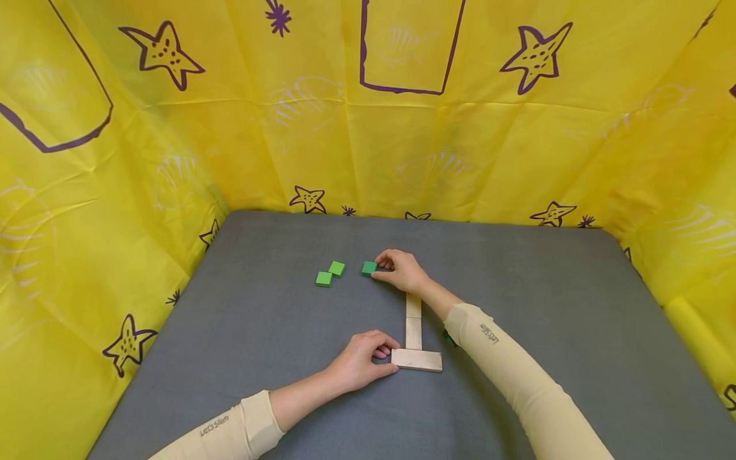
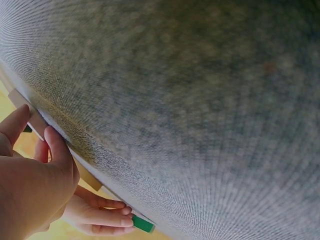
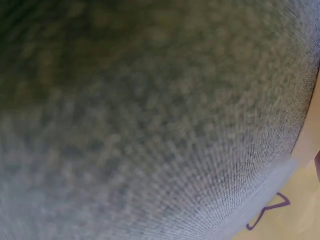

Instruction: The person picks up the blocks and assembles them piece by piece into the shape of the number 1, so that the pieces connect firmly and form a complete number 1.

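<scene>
My left hand (image 1: 362,363) pinches the left end of a flat pale wooden block (image 1: 418,360) lying crosswise on the grey table. Two more wooden blocks (image 1: 413,332) run end to end away from its middle, making a T shape; the far end is hidden behind my right hand (image 1: 402,271). That hand pinches the right side of a dark green square block (image 1: 369,268) between thumb and fingers. In the left wrist view, the left thumb and a finger sit on the wooden block (image 2: 36,122), with the right hand and green block (image 2: 143,223) beyond.
Left of the dark green block lie two light green square blocks (image 1: 324,279), nearly corner to corner. Another dark green piece (image 1: 450,338) shows partly under the right sleeve. A yellow curtain (image 1: 368,140) with starfish drawings surrounds the grey table (image 1: 241,319) at the back and sides.
</scene>
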A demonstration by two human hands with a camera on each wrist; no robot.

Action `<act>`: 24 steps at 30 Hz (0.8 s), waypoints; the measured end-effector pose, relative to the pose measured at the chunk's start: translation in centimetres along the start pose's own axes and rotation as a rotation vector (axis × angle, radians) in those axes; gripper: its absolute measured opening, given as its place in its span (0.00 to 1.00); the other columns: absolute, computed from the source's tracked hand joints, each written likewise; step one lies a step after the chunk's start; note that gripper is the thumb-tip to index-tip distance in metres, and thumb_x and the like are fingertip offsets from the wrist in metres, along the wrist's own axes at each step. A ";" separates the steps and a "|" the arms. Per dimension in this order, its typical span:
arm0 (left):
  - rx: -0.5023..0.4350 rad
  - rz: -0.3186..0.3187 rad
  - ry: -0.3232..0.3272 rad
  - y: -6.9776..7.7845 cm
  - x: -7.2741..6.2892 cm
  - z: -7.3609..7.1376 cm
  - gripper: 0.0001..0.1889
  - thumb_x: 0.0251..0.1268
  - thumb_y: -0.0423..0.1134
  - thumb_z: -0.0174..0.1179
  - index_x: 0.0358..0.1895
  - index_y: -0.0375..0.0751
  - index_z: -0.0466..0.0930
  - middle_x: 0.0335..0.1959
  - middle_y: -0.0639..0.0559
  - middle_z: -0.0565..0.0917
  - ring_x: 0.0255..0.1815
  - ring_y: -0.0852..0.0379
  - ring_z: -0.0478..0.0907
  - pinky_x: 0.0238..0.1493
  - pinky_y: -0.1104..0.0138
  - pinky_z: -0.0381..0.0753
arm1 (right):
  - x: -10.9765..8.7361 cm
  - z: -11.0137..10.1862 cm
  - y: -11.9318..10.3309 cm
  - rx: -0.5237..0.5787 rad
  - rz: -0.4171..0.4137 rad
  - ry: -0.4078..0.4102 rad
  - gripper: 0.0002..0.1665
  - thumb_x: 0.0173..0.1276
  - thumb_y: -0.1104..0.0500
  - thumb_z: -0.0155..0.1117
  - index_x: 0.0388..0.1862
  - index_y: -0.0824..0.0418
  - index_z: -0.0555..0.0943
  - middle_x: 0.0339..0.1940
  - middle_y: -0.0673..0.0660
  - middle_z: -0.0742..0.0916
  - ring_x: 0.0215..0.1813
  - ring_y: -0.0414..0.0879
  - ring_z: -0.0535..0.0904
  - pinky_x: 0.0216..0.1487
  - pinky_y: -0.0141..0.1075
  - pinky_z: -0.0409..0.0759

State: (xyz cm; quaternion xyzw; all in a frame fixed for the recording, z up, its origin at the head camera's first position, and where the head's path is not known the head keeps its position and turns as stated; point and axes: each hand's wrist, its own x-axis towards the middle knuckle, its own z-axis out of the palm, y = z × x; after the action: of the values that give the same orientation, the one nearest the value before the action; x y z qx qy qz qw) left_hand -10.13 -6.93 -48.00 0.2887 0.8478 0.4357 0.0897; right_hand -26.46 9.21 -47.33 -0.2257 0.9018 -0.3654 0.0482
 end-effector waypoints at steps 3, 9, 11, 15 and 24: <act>0.002 -0.001 -0.001 0.0 0.0 0.0 0.14 0.53 0.30 0.72 0.44 0.37 0.83 0.37 0.52 0.81 0.36 0.63 0.78 0.41 0.74 0.80 | -0.1 -0.2 0.1 0.018 0.002 0.015 0.20 0.61 0.53 0.73 0.47 0.62 0.82 0.40 0.55 0.84 0.43 0.47 0.78 0.48 0.39 0.78; 0.005 -0.004 0.000 0.1 0.0 0.0 0.14 0.53 0.31 0.72 0.44 0.37 0.83 0.38 0.52 0.81 0.36 0.62 0.78 0.41 0.74 0.80 | -0.4 -0.9 0.4 0.041 0.016 0.048 0.19 0.62 0.53 0.73 0.48 0.62 0.82 0.40 0.55 0.84 0.43 0.47 0.79 0.48 0.39 0.78; 0.005 -0.004 0.001 0.1 0.0 -0.1 0.14 0.53 0.30 0.72 0.44 0.37 0.83 0.37 0.52 0.81 0.36 0.62 0.78 0.41 0.74 0.80 | -0.6 -1.1 0.6 0.045 0.029 0.059 0.19 0.62 0.53 0.73 0.48 0.62 0.82 0.41 0.55 0.84 0.43 0.48 0.79 0.49 0.40 0.78; 0.000 -0.003 0.005 0.2 -0.1 -0.1 0.14 0.52 0.30 0.72 0.44 0.36 0.83 0.37 0.52 0.81 0.36 0.61 0.78 0.41 0.74 0.80 | -0.9 -1.6 1.0 0.055 0.056 0.075 0.20 0.62 0.53 0.73 0.48 0.62 0.82 0.41 0.55 0.84 0.44 0.48 0.79 0.49 0.40 0.78; 0.001 -0.007 0.005 0.2 -0.1 0.0 0.14 0.53 0.30 0.72 0.44 0.37 0.83 0.37 0.52 0.80 0.37 0.61 0.78 0.41 0.74 0.80 | -1.8 -2.6 1.6 0.061 0.092 0.116 0.20 0.62 0.52 0.73 0.48 0.61 0.82 0.41 0.56 0.85 0.43 0.48 0.79 0.48 0.40 0.79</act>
State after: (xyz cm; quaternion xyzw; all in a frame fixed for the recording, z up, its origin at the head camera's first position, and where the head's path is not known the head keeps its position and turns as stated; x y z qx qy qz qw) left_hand -9.95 -6.91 -47.83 0.2845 0.8494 0.4356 0.0887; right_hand -26.17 12.68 -46.68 -0.1609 0.9009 -0.4026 0.0193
